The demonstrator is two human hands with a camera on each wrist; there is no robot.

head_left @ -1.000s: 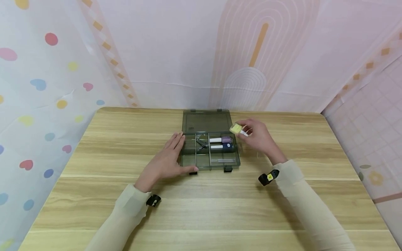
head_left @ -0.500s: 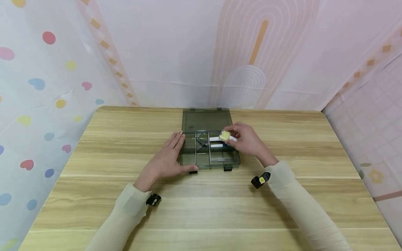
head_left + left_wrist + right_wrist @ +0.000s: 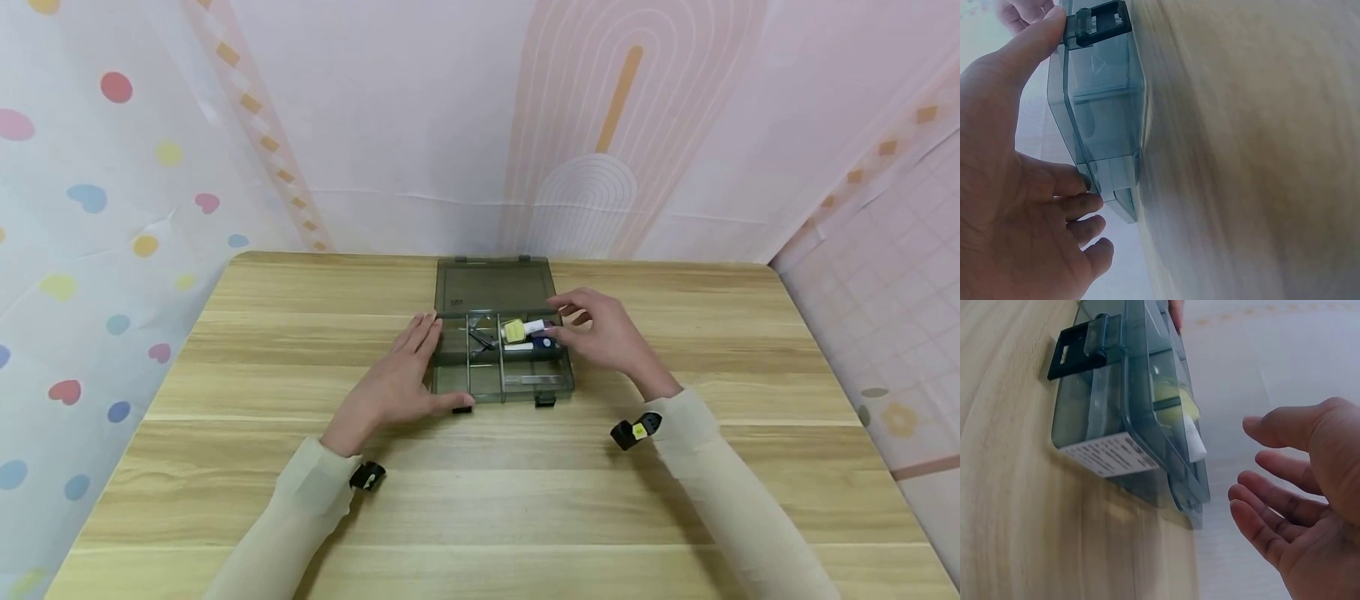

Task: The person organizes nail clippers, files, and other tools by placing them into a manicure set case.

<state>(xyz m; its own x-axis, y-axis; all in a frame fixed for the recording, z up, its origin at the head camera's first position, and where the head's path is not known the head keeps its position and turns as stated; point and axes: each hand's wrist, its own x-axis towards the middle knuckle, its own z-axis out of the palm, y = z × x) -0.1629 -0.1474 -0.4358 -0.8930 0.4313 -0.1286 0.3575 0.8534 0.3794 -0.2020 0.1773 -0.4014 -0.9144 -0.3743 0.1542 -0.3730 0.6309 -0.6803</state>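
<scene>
The left hand [image 3: 401,379] spans the near left corner of the grey translucent compartment box [image 3: 486,381]. Its thumb, spread wide from the fingers, touches the box's near edge at the left latch [image 3: 1102,24], while the fingers lie side by side along the box's left wall, with tips on the rim.

The right hand [image 3: 606,333] is just beside the box's far right corner, fingers softly bent and thumb parted from them by a moderate gap. The right wrist view shows bare space between that thumb and the fingertips, and the whole hand apart from the box.

The yellow nail polish bottle [image 3: 513,332] lies inside the box, in the far part of its right-hand section, with its white cap [image 3: 535,327] pointing right. It rests over a purple bottle [image 3: 547,328], partly covering it. On the near side of these, in the same section, is a navy bottle [image 3: 544,342]. A black metal tool [image 3: 482,339], too small to identify surely, sits in the box's middle section, and a pale flat strip [image 3: 540,380] lies at the near right. The box's lid [image 3: 493,283] is folded back behind it; a printed label [image 3: 1111,455] is on its right wall. Under the box is a wood-grain table [image 3: 480,517].
</scene>
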